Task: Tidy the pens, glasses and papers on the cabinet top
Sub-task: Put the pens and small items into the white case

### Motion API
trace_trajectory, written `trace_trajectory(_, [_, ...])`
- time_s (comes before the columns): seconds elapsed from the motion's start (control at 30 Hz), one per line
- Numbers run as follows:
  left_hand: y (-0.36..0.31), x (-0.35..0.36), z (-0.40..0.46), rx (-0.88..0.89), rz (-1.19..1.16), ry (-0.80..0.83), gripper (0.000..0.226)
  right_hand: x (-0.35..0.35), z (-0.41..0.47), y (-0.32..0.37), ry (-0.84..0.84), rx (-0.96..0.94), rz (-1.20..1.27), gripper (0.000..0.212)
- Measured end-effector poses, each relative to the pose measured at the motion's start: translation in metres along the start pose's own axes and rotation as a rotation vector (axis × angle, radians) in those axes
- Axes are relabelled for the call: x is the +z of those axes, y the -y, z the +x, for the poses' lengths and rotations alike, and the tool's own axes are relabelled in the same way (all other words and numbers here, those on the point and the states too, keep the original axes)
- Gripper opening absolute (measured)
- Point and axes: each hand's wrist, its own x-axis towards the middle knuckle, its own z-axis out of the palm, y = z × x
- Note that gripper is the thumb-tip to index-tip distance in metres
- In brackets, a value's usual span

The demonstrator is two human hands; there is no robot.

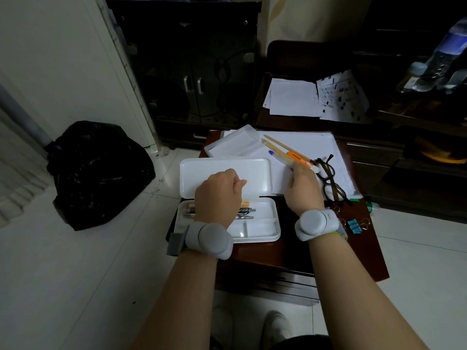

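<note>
Case (262,223) of white plastic lies open on the desk (374,251), its long axis running left to right, the lid (252,170) folded back on the far side of the tray. In the tray, a few pens (246,213) lie lengthwise, tips toward the right, with an orange item beside them partly hidden by the left hand (218,195). That hand hovers knuckles-up over the tray's left half, fingers curled under; what it has hold of, if anything, I cannot tell. A grey band (209,239) wraps that wrist.

Beyond the lid, a clear box (235,142) lies tilted on the papers (316,150), which spread flat right of the case. The right hand (303,190), just right of the case, grips a bundle (288,154) of pencils, a blue-tipped pen and an orange one, their long axes slanting up and left, tips away from the person. Its wrist wears a matching band (317,224).

Glasses (331,178) lie right of that hand on the papers' edge, folded, long axis running near to far. A blue clip (355,226) sits right of the case, near the right wrist. No writing is legible.
</note>
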Motion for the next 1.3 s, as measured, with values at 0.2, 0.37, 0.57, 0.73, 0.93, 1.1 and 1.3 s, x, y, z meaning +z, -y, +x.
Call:
trace_trajectory(0.2, [0.000, 0.000, 0.001, -0.009, 0.009, 0.014, 0.028, -0.005, -0.002, 0.002, -0.016, 0.099, -0.081, 0.040])
trace_trajectory(0.37, [0.002, 0.000, -0.001, -0.012, -0.011, 0.027, 0.025, -0.004, -0.001, 0.000, -0.037, 0.121, 0.050, 0.040])
trace_trajectory(0.57, [0.004, 0.001, -0.001, -0.009, -0.013, 0.042, 0.025, -0.006, -0.002, 0.001, -0.079, 0.192, 0.111, 0.037])
trace_trajectory(0.73, [0.006, 0.001, -0.002, 0.002, -0.012, 0.012, 0.025, -0.005, -0.001, 0.001, -0.121, 0.171, 0.092, 0.020])
trace_trajectory(0.93, [0.006, 0.002, -0.001, 0.018, -0.005, 0.001, 0.025, -0.005, -0.002, 0.001, -0.146, 0.173, 0.089, 0.020])
trace_trajectory(1.1, [0.007, 0.002, 0.000, -0.001, -0.009, 0.017, 0.021, -0.005, -0.004, -0.002, -0.179, 0.153, 0.117, 0.022])
trace_trajectory(1.3, [0.006, -0.001, 0.001, -0.028, -0.036, -0.001, 0.030, -0.014, -0.004, 0.001, -0.272, 0.127, 0.230, 0.022])
